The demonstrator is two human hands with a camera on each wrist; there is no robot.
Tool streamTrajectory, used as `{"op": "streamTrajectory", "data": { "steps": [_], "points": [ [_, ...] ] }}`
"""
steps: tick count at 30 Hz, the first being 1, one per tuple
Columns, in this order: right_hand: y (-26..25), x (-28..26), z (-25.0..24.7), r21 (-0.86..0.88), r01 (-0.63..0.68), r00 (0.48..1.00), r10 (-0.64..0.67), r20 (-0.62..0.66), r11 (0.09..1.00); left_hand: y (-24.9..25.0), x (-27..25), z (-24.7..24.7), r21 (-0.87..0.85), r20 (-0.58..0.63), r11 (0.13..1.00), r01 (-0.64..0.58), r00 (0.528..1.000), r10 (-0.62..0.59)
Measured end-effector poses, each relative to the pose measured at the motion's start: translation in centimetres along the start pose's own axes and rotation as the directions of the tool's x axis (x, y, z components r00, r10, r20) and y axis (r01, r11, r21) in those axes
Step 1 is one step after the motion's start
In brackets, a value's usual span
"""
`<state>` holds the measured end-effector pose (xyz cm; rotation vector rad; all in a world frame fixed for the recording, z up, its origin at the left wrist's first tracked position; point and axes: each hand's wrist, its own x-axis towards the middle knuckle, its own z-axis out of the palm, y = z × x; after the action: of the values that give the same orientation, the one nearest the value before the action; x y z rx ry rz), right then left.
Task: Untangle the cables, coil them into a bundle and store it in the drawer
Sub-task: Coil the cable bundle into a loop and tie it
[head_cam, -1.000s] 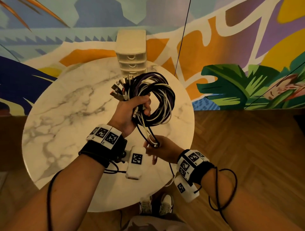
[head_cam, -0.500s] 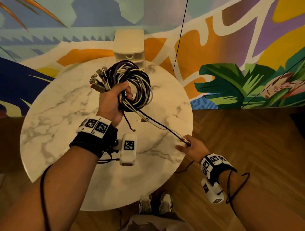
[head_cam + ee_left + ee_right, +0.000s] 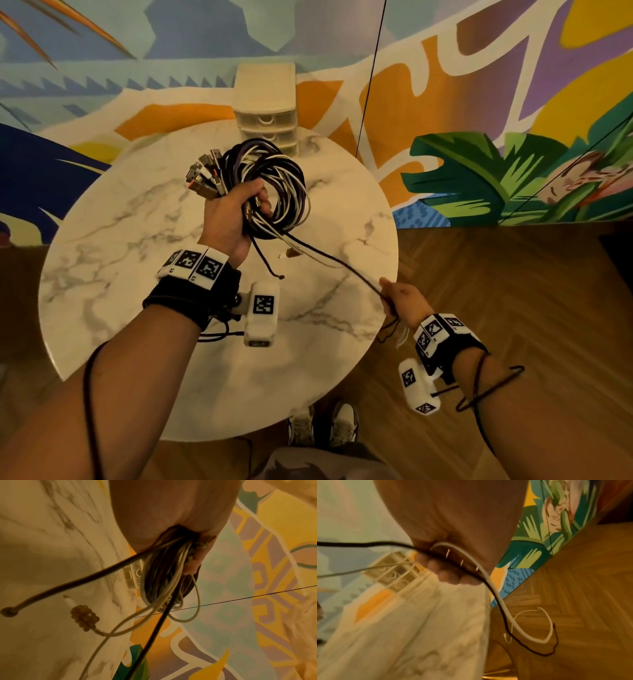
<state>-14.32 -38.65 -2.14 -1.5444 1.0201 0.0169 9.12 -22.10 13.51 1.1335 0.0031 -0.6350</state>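
- The left hand (image 3: 230,219), a little above the centre of the head view, is raised over the round marble table (image 3: 113,260) with its back toward the camera, the forearm running down to the lower left corner.
- Its fingers and thumb are wrapped tightly round one side of the coiled cable bundle (image 3: 274,185), a ring of black, purple and white loops that stands up and to the right of the fist.
- A cluster of plugs (image 3: 205,174) fans out of the fist toward the upper left.
- In the left wrist view the bundle (image 3: 164,577) hangs out of the closed palm at frame centre, with a loose dark end (image 3: 8,612) and a knotted beige end (image 3: 84,616) trailing to the lower left.
- The right hand (image 3: 400,301) sits at right of centre in the head view, just off the table's right edge, over the wooden floor (image 3: 513,291), forearm leading to the lower right corner.
- It is closed on two loose strands: a black cable (image 3: 335,263) drawn in a straight line from the bundle down to the fist, and a white cable (image 3: 477,566) beside it.
- In the right wrist view both strands pass under the curled fingertips (image 3: 447,577) and dangle in loops at lower right.
- The small cream drawer unit (image 3: 265,109) stands at the table's far edge, top centre, against the painted wall (image 3: 479,102); all its drawers look closed.
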Motion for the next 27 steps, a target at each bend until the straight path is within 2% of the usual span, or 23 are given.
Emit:
{"op": "streamTrajectory", "data": {
  "steps": [2,4,9,14,19,27],
  "points": [
    [0.8,-0.4,0.1,-0.133,-0.021,0.996,0.032,0.084,0.991,0.2,-0.1,0.2,-0.001,0.009,1.0,-0.019,1.0,0.019],
    [1.3,-0.8,0.3,-0.161,-0.041,0.985,0.067,0.159,0.986,0.3,-0.1,0.5,-0.007,0.021,0.999,-0.036,0.999,0.036],
    [1.0,-1.1,1.3,-0.231,-0.139,0.972,0.177,0.155,0.963,0.2,-0.4,1.4,-0.068,0.05,0.998,0.003,0.999,0.001],
    [0.5,-1.5,1.8,-0.136,-0.233,0.953,0.254,0.166,0.963,0.3,-0.5,1.8,-0.111,0.062,0.994,0.013,0.998,-0.007],
    [0.7,-1.8,1.6,-0.062,-0.28,0.944,0.287,0.163,0.958,0.2,-0.6,1.9,-0.135,0.019,0.991,0.016,1.0,-0.014],
    [2.1,-2.4,0.9,-0.02,-0.285,0.941,0.283,0.187,0.958,0.5,-0.5,2.5,-0.189,-0.002,0.982,0.005,1.0,-0.006]
  ]
}}
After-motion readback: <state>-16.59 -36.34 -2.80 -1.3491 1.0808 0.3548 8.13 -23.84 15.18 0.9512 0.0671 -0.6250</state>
